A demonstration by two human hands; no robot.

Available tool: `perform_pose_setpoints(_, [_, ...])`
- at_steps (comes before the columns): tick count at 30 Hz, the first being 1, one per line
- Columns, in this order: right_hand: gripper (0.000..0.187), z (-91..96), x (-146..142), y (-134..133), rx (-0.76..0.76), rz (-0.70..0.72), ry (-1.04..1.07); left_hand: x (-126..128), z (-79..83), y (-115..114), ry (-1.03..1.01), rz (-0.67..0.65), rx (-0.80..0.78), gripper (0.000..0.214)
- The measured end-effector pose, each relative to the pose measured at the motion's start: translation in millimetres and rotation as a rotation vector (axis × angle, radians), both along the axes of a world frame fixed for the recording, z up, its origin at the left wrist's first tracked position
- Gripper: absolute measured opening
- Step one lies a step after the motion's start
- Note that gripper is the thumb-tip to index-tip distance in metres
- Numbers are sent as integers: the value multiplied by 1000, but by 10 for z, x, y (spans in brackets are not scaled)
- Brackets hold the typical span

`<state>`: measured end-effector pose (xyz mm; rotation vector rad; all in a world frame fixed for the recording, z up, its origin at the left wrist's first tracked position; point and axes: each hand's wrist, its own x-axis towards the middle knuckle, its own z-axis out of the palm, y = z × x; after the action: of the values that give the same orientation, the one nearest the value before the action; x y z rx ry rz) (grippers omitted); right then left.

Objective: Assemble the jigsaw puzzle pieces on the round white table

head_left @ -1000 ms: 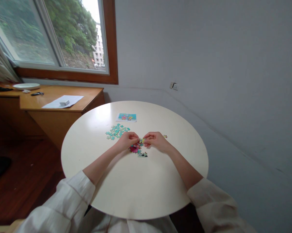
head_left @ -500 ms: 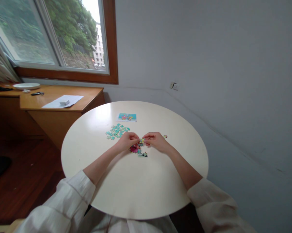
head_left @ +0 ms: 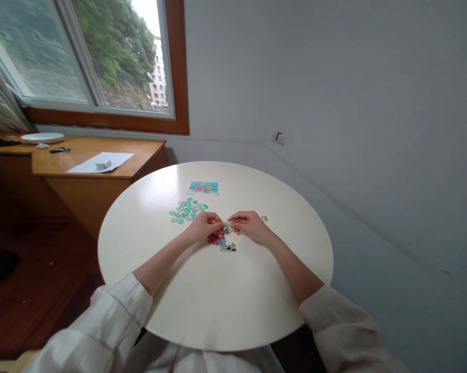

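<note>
Small jigsaw puzzle pieces (head_left: pixel 226 227) are pinched between my two hands, just above the round white table (head_left: pixel 225 295). My left hand (head_left: pixel 207 226) grips them from the left with thumb and fingers. From the right, my right hand (head_left: pixel 249 226) closes its fingertips on the same small cluster. Right below lie joined puzzle pieces (head_left: pixel 228 248), with a pink part (head_left: pixel 214 239) partly covered by my left fingers. A heap of turquoise puzzle pieces (head_left: pixel 187 210) spreads beyond my left hand. One loose piece (head_left: pixel 264 218) rests beyond my right hand.
A colourful picture card (head_left: pixel 202 187) lies near the table's far side. To the left stands a wooden desk (head_left: pixel 147 155) with a white paper (head_left: pixel 118 160), a small box (head_left: pixel 103 164) and a white plate (head_left: pixel 42 138). A wall with a socket (head_left: pixel 281 138) rises behind the table.
Both hands stay in nearly the same place, with only slight shifts of the fingertips around the pieces. Nothing else has visibly moved.
</note>
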<state>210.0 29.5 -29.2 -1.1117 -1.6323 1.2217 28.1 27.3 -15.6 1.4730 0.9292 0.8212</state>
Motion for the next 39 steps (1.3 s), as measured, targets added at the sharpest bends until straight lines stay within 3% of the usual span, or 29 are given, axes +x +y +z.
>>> perform_pose_setpoints(13, [26,36,-17,-20,-23,10,16,3,52,-32,10,15,-3,14])
perform_pose_setpoints(39, [29,26,-45,-36,28,13,-27,-6,2,0,12,-24,47,14])
